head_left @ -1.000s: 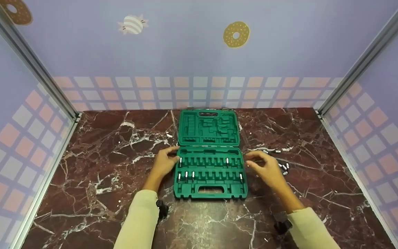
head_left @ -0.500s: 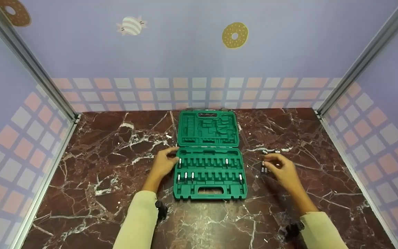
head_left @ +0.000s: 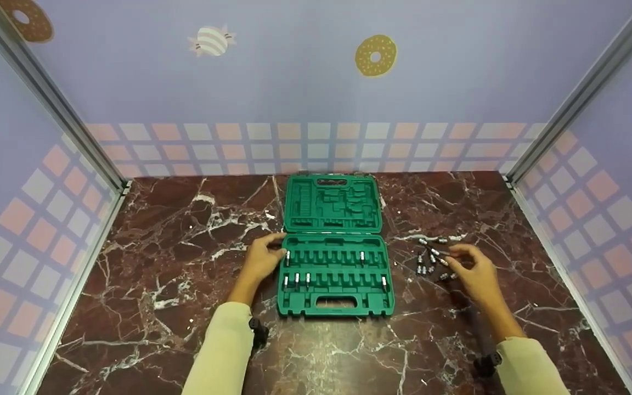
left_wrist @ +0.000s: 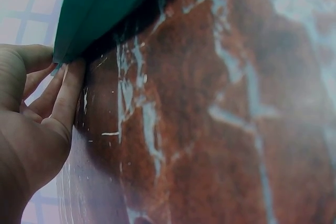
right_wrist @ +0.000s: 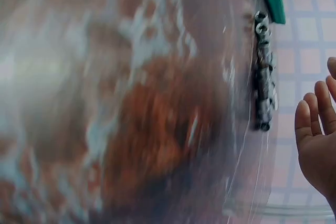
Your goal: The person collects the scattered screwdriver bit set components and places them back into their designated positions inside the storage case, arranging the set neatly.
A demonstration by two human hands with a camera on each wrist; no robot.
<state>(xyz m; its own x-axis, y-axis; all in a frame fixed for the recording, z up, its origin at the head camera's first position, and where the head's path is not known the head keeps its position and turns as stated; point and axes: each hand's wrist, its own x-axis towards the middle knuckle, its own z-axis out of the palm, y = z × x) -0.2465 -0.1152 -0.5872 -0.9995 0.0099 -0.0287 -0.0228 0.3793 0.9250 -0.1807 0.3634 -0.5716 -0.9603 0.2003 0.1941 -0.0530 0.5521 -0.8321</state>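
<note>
An open green socket case [head_left: 336, 289] lies on the marble tabletop, lid folded back. Several silver bit sockets [head_left: 308, 280] stand in its slots. My left hand [head_left: 261, 258] rests against the left side of the case, its fingertips right at the edge in the left wrist view. To the right of the case is a loose cluster of metal sockets [head_left: 433, 255], which the right wrist view shows as small hollow-ended cylinders. My right hand [head_left: 476, 270] hovers at the right side of this cluster, fingers extended, with nothing visible in them.
Most slots in the lower tray are bare. The marble tabletop [head_left: 184, 307] reaches the patterned back wall [head_left: 316, 88]. Side panels with metal corner posts [head_left: 579, 90] enclose the table left and right.
My right hand has moved right, from beside the case, past the loose sockets, to their far side, uncovering more of them. The left hand and the case stay put.
</note>
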